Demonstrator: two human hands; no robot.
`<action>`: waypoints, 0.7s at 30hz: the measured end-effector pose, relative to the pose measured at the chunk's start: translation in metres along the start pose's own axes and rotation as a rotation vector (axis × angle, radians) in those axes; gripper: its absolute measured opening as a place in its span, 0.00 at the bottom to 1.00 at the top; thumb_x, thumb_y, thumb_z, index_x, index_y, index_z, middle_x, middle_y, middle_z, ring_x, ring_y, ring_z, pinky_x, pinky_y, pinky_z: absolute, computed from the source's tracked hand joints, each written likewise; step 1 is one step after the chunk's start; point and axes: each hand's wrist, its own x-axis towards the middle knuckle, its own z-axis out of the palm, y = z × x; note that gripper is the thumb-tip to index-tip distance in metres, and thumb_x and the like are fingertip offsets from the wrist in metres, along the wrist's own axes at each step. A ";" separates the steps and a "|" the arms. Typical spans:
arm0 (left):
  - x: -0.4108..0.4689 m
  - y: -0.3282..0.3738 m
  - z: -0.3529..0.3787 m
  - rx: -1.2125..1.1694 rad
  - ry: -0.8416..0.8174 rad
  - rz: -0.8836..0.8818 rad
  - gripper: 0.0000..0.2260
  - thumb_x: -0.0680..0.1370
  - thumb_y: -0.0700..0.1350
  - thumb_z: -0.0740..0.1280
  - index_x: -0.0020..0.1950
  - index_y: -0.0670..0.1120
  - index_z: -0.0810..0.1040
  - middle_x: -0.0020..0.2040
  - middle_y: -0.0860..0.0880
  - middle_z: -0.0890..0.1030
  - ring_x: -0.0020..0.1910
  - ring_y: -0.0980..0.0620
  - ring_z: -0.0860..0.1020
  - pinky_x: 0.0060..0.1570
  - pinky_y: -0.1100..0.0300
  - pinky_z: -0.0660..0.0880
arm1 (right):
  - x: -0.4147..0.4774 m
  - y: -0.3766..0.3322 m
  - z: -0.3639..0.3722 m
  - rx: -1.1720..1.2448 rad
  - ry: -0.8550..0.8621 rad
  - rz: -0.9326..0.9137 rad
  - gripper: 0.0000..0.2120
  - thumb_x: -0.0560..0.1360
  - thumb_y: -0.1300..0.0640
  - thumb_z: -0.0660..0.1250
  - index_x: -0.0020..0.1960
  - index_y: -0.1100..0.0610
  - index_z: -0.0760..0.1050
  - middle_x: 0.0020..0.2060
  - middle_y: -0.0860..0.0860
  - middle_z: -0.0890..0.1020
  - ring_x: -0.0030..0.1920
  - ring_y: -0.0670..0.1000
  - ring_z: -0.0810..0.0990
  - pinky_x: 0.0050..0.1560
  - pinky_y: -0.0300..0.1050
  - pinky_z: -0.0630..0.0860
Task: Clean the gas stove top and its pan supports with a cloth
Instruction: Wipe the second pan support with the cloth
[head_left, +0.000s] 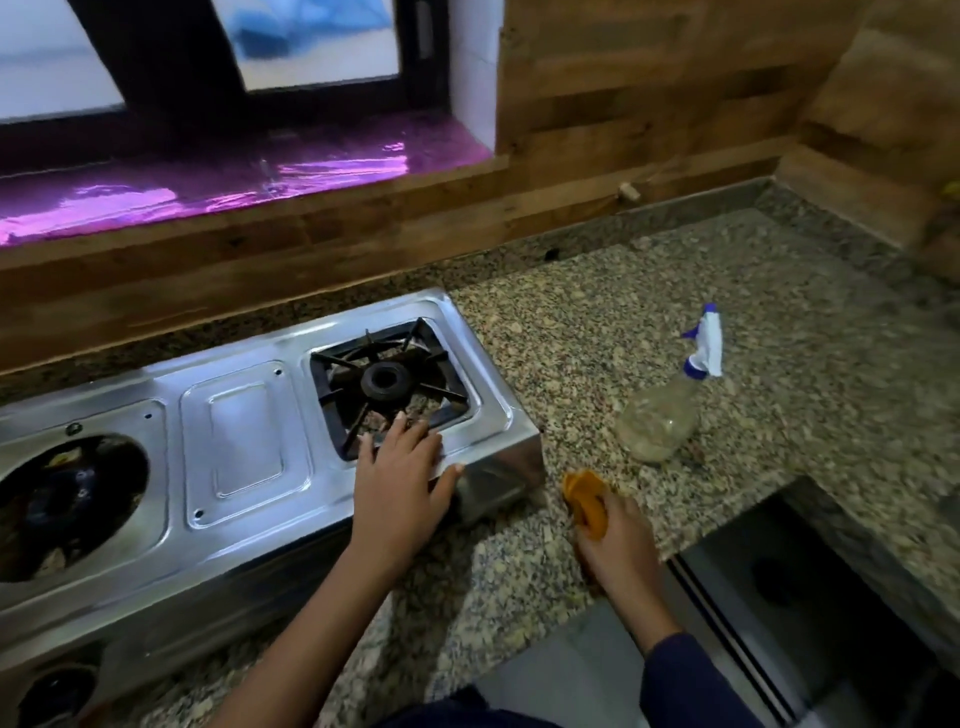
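A steel two-burner gas stove (244, 447) stands on the granite counter. Its right burner carries a black square pan support (389, 382). The left burner opening (67, 504) has no support on it. My left hand (402, 470) lies flat on the stove's front right corner, fingers straight, fingertips reaching the front bar of the pan support. My right hand (615, 545) is off the stove to the right, above the counter, gripping a bunched orange cloth (587, 501).
A clear spray bottle (662, 415) with a blue and white trigger lies on its side on the granite counter (597, 312). A wood-look wall runs behind. A steel sink (810, 597) sits at the lower right. A purple sill lies above the stove.
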 end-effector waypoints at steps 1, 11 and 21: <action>0.001 0.000 -0.002 -0.015 0.003 0.010 0.17 0.79 0.58 0.62 0.59 0.49 0.78 0.68 0.51 0.75 0.75 0.47 0.62 0.71 0.39 0.57 | -0.003 0.002 0.001 0.051 0.043 -0.035 0.18 0.70 0.56 0.71 0.59 0.56 0.76 0.51 0.55 0.79 0.51 0.57 0.77 0.49 0.52 0.76; -0.019 -0.035 -0.049 -0.207 0.046 0.091 0.20 0.77 0.59 0.61 0.64 0.51 0.78 0.66 0.53 0.77 0.68 0.50 0.71 0.64 0.49 0.70 | -0.043 -0.124 -0.067 1.128 0.287 0.128 0.08 0.77 0.64 0.59 0.48 0.56 0.76 0.35 0.49 0.77 0.31 0.43 0.74 0.31 0.36 0.72; -0.177 -0.230 -0.146 -0.345 0.283 -0.214 0.20 0.76 0.58 0.64 0.64 0.51 0.79 0.64 0.53 0.79 0.67 0.56 0.73 0.64 0.57 0.71 | -0.186 -0.349 0.013 1.661 -0.754 -0.054 0.09 0.69 0.53 0.68 0.48 0.54 0.75 0.32 0.49 0.81 0.29 0.47 0.78 0.30 0.35 0.73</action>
